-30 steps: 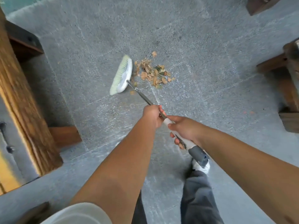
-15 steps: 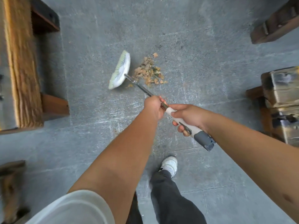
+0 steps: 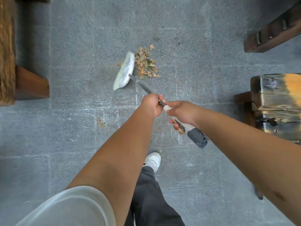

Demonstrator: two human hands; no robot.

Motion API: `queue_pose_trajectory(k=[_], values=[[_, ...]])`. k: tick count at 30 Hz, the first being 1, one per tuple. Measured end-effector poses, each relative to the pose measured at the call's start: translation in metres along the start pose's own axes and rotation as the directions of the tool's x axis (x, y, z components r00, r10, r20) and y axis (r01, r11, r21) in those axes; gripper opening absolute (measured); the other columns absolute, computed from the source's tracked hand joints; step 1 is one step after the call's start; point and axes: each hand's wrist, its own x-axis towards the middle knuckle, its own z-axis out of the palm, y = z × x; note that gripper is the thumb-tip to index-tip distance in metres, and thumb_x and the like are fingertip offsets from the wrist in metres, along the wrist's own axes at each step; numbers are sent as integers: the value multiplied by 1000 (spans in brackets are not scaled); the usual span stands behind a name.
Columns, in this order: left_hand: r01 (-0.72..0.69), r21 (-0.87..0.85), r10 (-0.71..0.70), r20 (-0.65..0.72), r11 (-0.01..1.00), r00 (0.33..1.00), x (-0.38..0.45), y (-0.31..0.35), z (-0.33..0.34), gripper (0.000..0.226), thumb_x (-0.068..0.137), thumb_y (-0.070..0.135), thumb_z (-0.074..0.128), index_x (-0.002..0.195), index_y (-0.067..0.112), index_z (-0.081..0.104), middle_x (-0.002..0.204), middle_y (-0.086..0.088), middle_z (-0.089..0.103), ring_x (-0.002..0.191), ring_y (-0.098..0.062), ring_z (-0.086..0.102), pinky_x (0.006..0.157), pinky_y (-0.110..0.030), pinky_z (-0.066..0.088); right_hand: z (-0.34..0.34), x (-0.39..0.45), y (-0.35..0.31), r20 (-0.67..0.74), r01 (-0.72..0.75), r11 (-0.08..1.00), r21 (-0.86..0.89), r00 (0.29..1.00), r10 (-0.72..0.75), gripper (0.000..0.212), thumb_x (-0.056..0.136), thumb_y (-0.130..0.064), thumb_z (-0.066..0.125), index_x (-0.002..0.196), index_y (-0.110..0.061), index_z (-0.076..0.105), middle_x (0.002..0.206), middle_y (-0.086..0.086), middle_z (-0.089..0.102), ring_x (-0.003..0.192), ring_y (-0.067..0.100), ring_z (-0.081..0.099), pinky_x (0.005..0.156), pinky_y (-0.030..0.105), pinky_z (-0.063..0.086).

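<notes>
Long-handled broom with a pale green-white bristle head (image 3: pixel 124 70), thin dark metal shaft, white grip and dark grey end cap. The head sits centre frame, a little above the middle, bristles down on the grey speckled stone-slab floor (image 3: pixel 78 131). Its outline is blurred. The shaft runs down and right from the head to the hands.

Small heap of dry brown and green leaves (image 3: pixel 146 62) lies just right of the head, touching its right edge. A few stray crumbs (image 3: pixel 100 122) lie well apart, mid frame, left of the arms.

Left hand (image 3: pixel 151 104): fingers wrapped tight round the handle where the metal meets the grip. Right hand (image 3: pixel 182 114): just beside it, lower right, fingers curled round the white grip. The end cap sticks out past the wrist.

Handling, as judged: the broom looks light, with a stiff shaft and soft, springy bristles. A two-hand hold high on the handle suits it, the left hand steering and the right hand acting as pivot. The leaves look featherlight and brittle, apt to scatter or slip under the bristles on a fast stroke. Short, low strokes seem wise.

Surroundings: dark wooden bench (image 3: pixel 273 30) upper right; weathered black-and-orange wooden block (image 3: pixel 276 101) at the right edge; rough brown timber bench (image 3: pixel 6 54) at the left edge. White shoe (image 3: pixel 153 160) and dark trouser leg below centre.
</notes>
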Motion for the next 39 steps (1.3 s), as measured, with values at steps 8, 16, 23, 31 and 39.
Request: queue_pose_trajectory(k=[8,16,23,31,39], values=[[-57,-63,59,23,996,998,-60,5,-29,21,95,-2,31,81,6,45,61,-3,38,45,-11,35,38,-18,37,32,-43,5,43,59,997,46,997,-61,41,97,-13,47,132,-34,48,64,9,51,37,16,49,38,23,41],[14,-92,-20,-56,996,998,-42,-4,-95,23,98,0,30,79,6,42,65,-3,37,51,-9,33,37,-19,36,90,-17,21,90,37,997,-61,995,-31,41,97,-9,42,135,-25,43,61,11,50,38,17,46,37,22,41],[40,-132,-38,14,990,999,-15,-43,-19,16,96,-1,34,86,4,44,62,-2,39,49,-9,36,37,-18,37,6,-11,43,6,4,998,-64,1000,-4,40,97,-13,47,133,-29,47,59,7,56,37,15,49,39,23,42],[-115,-293,99,-70,949,993,-48,-46,-22,14,95,1,34,86,7,44,56,-1,37,42,-11,35,40,-20,36,-9,-27,39,169,99,988,-123,983,-77,39,94,-12,49,119,-42,51,67,10,53,36,17,48,37,23,41],[-157,-547,-9,-288,823,958,-50,-85,-91,17,97,1,34,86,5,46,60,-3,41,41,-9,37,37,-19,38,26,-2,41,388,175,807,-564,919,72,47,97,-11,45,139,-32,43,68,10,53,42,17,48,37,23,41]])
